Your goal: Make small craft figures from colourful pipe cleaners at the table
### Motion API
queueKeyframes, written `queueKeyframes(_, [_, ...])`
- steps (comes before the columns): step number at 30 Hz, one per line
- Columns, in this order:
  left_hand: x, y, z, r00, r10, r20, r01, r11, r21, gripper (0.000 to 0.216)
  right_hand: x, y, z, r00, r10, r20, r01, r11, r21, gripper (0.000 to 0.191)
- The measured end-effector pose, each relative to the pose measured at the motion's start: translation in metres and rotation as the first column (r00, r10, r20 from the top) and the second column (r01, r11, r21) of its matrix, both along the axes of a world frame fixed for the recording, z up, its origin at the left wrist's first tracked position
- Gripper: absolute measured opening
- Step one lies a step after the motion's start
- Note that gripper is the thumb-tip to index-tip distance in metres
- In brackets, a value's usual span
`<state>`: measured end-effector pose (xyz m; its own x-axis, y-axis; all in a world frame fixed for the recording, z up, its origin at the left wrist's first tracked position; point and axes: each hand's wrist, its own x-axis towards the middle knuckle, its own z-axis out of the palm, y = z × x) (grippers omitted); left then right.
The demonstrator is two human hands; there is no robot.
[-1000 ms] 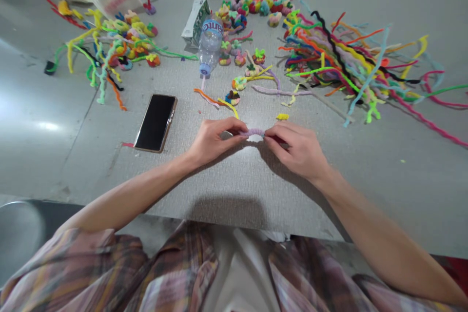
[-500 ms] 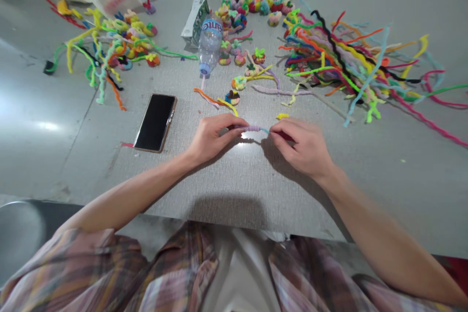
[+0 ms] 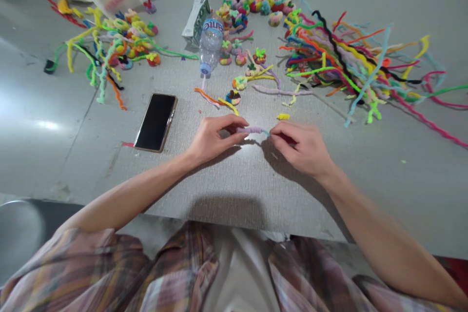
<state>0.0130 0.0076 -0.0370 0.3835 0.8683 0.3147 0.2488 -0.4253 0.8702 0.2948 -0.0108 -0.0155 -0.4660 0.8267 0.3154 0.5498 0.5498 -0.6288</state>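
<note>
Just above the grey table (image 3: 226,185), my left hand (image 3: 214,137) and my right hand (image 3: 302,147) hold a short lilac pipe cleaner coil (image 3: 252,130) between them. My left fingers pinch its left end. At the coil's right end a thin blue tip sticks out, and my right fingers pinch that. A small yellow pipe cleaner scrap (image 3: 282,116) lies just beyond my right hand.
A black phone (image 3: 155,121) lies left of my hands. Behind it a plastic bottle (image 3: 210,41) lies on its side. Small pipe cleaner flowers (image 3: 239,82) dot the middle. Loose coloured pipe cleaners are heaped at the right (image 3: 351,61) and left (image 3: 109,44).
My hands drew slightly apart and the coil rose a little. A blue tip now shows at the coil's right end, where a second ago my right fingers covered it.
</note>
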Motion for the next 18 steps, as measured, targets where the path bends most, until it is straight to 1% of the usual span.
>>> queueKeyframes(3, [0.0014,0.0002,0.0014,1.0,-0.014,-0.007,0.014,0.998,-0.066,0.026,0.0004,-0.0001,0.0004,1.0,0.001,0.009,-0.002,0.999,0.038,0.016])
queueKeyframes(7, [0.0028,0.0012,0.0053,0.999,-0.029,-0.015,0.029,1.0,-0.003,0.02,-0.0002,-0.0001,-0.0002,0.999,0.047,0.023,-0.048,0.996,0.073,0.015])
queueKeyframes(11, [0.002,0.0023,0.0052,0.998,-0.044,-0.034,0.046,0.997,0.061,0.019,-0.0011,-0.0002,-0.0003,0.997,0.072,0.023,-0.073,0.995,0.062,0.016])
queueKeyframes(18, [0.0004,0.0022,0.003,0.99,-0.104,-0.09,0.11,0.993,0.053,0.022,-0.0027,-0.0011,-0.0029,0.991,0.133,0.026,-0.135,0.989,0.067,0.015])
